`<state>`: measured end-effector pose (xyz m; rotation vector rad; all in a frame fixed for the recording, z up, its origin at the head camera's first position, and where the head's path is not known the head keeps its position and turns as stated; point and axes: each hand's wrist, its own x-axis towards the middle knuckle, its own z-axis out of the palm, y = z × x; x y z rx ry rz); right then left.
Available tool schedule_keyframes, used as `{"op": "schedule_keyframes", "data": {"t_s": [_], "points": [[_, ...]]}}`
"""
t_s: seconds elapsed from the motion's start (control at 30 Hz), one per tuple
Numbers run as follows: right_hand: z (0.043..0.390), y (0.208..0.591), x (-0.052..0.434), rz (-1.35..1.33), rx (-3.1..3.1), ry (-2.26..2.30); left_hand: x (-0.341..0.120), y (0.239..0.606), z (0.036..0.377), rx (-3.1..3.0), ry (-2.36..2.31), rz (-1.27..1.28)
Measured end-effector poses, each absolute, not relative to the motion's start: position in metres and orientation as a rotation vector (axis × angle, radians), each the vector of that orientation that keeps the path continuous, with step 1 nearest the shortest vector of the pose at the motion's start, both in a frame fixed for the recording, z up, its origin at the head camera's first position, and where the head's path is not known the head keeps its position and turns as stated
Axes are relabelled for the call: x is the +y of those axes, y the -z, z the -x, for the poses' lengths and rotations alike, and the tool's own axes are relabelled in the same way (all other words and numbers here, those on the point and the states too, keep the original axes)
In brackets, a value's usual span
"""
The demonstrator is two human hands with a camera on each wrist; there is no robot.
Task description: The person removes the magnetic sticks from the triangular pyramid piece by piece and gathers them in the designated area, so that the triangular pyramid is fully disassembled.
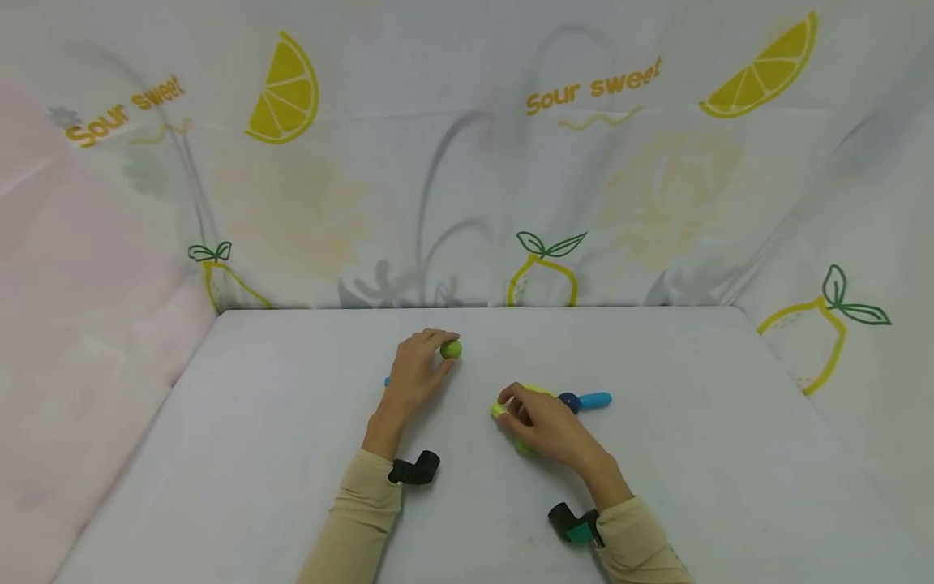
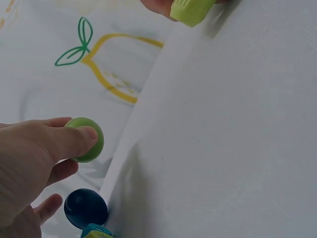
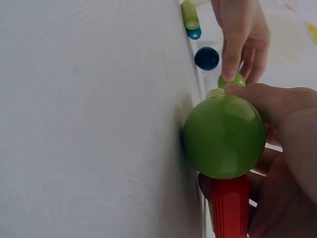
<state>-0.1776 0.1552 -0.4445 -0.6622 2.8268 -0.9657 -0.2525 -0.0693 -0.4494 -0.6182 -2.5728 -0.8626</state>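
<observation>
My left hand (image 1: 417, 371) pinches a small green ball (image 1: 451, 349) between thumb and fingertip; the left wrist view shows this green ball (image 2: 85, 140) close up. Just behind that hand lie a dark blue ball (image 2: 85, 208) and a teal-tipped piece (image 2: 96, 231). My right hand (image 1: 546, 423) is curled round a toy rod with a big green ball (image 3: 224, 136) on a red stick (image 3: 230, 208). Yellow-green parts (image 1: 499, 410) peek out from under its fingers. In the right wrist view, the left hand (image 3: 242, 39) is seen far off with its small ball (image 3: 232, 81).
Another dark blue ball (image 1: 568, 401) on a light blue stick (image 1: 595, 399) lies just right of my right hand. The white table (image 1: 255, 454) is walled by lemon-print cloth (image 1: 467, 162) at the back and both sides. A yellow-green stick (image 3: 189, 15) lies beyond the left hand.
</observation>
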Motion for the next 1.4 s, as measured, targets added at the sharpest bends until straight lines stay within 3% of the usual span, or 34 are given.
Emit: {"op": "schedule_keyframes", "data": {"t_s": [0.63,1.07,1.4], "points": [[0.171,0.432,0.162,0.685,2.711,0.943,-0.082,0.461,0.26,-2.724,0.901,0.563],[0.168,0.419,0.182,0.742,2.576,0.874,-0.077,0.448,0.254,-2.612,0.874,0.678],[0.169,0.423,0.181,0.787,2.547,0.931,-0.045,0.438,0.215,-2.774,0.976,1.292]]}}
